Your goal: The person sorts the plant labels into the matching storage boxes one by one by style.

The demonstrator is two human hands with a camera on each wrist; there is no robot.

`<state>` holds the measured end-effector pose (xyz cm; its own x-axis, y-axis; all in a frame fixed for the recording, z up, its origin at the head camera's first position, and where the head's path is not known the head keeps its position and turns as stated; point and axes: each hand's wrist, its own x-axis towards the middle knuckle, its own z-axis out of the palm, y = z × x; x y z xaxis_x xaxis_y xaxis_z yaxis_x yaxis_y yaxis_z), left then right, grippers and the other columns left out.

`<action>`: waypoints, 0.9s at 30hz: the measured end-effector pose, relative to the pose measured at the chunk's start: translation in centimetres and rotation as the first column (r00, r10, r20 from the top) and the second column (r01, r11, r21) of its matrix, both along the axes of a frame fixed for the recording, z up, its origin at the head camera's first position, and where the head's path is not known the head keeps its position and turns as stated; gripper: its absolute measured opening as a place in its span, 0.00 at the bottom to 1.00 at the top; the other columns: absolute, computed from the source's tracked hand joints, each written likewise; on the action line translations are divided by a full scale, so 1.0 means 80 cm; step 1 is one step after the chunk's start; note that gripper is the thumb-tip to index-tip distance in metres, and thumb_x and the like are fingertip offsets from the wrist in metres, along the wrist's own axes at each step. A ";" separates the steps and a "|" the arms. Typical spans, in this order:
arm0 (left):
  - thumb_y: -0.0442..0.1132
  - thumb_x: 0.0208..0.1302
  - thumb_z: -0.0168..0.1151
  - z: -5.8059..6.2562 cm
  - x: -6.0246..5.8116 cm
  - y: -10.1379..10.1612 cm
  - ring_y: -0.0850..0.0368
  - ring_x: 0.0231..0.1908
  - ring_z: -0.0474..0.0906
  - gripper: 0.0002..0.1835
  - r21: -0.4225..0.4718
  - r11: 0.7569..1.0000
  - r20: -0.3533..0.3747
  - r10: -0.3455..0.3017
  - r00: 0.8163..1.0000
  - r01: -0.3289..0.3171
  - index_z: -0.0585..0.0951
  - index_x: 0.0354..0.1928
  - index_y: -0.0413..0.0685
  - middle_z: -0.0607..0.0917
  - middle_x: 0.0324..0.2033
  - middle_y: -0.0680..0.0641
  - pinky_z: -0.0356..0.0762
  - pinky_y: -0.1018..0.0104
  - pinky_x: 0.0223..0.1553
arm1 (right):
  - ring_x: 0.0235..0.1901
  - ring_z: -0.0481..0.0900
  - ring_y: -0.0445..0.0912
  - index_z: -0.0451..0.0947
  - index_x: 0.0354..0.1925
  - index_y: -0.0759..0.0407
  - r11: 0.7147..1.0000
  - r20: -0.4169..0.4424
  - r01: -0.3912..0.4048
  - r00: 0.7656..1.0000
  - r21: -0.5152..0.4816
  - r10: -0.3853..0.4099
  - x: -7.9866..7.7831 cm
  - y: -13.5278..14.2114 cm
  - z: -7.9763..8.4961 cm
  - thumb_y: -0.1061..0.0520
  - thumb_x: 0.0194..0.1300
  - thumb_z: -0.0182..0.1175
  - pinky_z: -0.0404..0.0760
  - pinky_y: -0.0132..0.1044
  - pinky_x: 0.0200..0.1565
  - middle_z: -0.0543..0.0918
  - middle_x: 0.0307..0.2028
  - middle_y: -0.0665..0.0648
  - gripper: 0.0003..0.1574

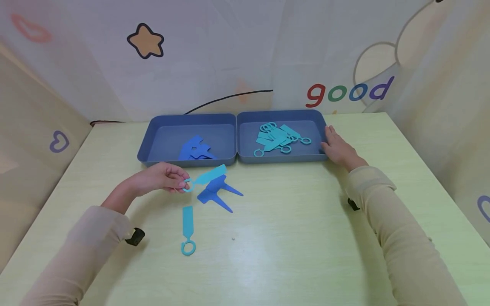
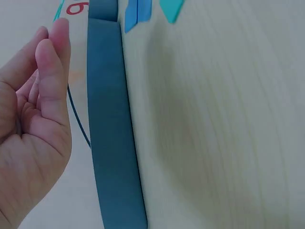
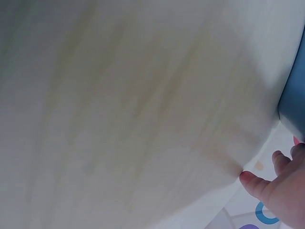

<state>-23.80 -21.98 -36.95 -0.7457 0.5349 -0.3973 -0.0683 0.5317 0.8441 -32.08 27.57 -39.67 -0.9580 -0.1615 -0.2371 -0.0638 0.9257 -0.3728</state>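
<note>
My left hand [image 1: 162, 177] pinches a teal plant tag [image 1: 210, 174] by its ring end, above the table in front of the left tray. The tag's flat blade points right, over blue T-shaped plant labels [image 1: 214, 190] on the table. Another teal ring tag [image 1: 188, 221] lies nearer to me, its ring toward me. In the left wrist view the thumb and fingertips of the left hand [image 2: 43, 105] meet. My right hand [image 1: 340, 148] rests against the right tray's outer right side, fingers extended. The right wrist view catches only part of that hand [image 3: 286, 191].
Two blue-grey trays stand side by side at the back. The left tray [image 1: 160, 138] contains blue labels [image 1: 197, 148]; the right tray [image 1: 245, 140] contains several teal ring tags [image 1: 275, 138]. A printed curtain [image 1: 214, 55] hangs behind the table [image 1: 291, 238].
</note>
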 end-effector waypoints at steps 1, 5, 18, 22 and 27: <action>0.42 0.56 0.60 0.001 -0.001 0.005 0.58 0.39 0.81 0.23 0.014 1.000 -0.001 0.010 1.000 -0.010 0.72 0.50 0.33 0.84 0.35 0.52 0.76 0.61 0.44 | 0.67 0.28 0.58 0.22 0.66 0.64 1.000 0.001 0.001 1.000 -0.003 -0.001 0.001 0.000 0.000 0.49 0.69 0.32 0.38 0.57 0.64 0.26 0.67 0.64 0.41; 0.43 0.57 0.59 0.003 -0.004 0.026 0.54 0.41 0.80 0.24 0.073 0.996 0.008 0.052 0.999 -0.053 0.71 0.51 0.34 0.84 0.37 0.51 0.76 0.61 0.45 | 0.67 0.28 0.58 0.23 0.66 0.65 1.000 -0.003 0.000 1.000 -0.009 0.000 0.002 0.000 0.001 0.50 0.69 0.32 0.38 0.57 0.64 0.26 0.67 0.65 0.40; 0.37 0.60 0.55 -0.001 -0.025 0.111 0.50 0.44 0.79 0.20 0.265 0.949 0.075 0.156 0.985 -0.171 0.69 0.53 0.35 0.84 0.35 0.53 0.75 0.64 0.48 | 0.67 0.29 0.60 0.23 0.66 0.64 1.000 -0.005 -0.002 1.000 -0.024 0.002 0.000 0.003 -0.001 0.51 0.69 0.31 0.38 0.58 0.63 0.26 0.67 0.66 0.40; 0.36 0.61 0.54 0.000 -0.032 0.134 0.47 0.46 0.78 0.20 0.301 0.934 0.085 0.174 0.981 -0.191 0.68 0.53 0.34 0.83 0.35 0.53 0.72 0.59 0.51 | 0.67 0.29 0.60 0.23 0.66 0.65 1.000 -0.014 -0.009 1.000 -0.028 0.009 -0.001 0.004 -0.002 0.52 0.68 0.31 0.38 0.57 0.63 0.26 0.67 0.66 0.39; 0.36 0.61 0.53 -0.002 -0.044 0.158 0.58 0.37 0.81 0.20 0.334 0.902 0.126 0.245 0.961 -0.273 0.68 0.54 0.35 0.82 0.37 0.48 0.77 0.72 0.40 | 0.67 0.29 0.60 0.23 0.66 0.64 0.999 -0.011 -0.012 1.000 -0.031 0.012 -0.001 0.003 -0.002 0.52 0.68 0.30 0.37 0.57 0.63 0.26 0.67 0.66 0.39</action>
<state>-27.29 -9.38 -37.10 -0.8506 0.4411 -0.2861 -0.2377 0.1627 0.9576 -32.19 27.85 -39.86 -0.9584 -0.1801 -0.2216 -0.0788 0.9127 -0.4009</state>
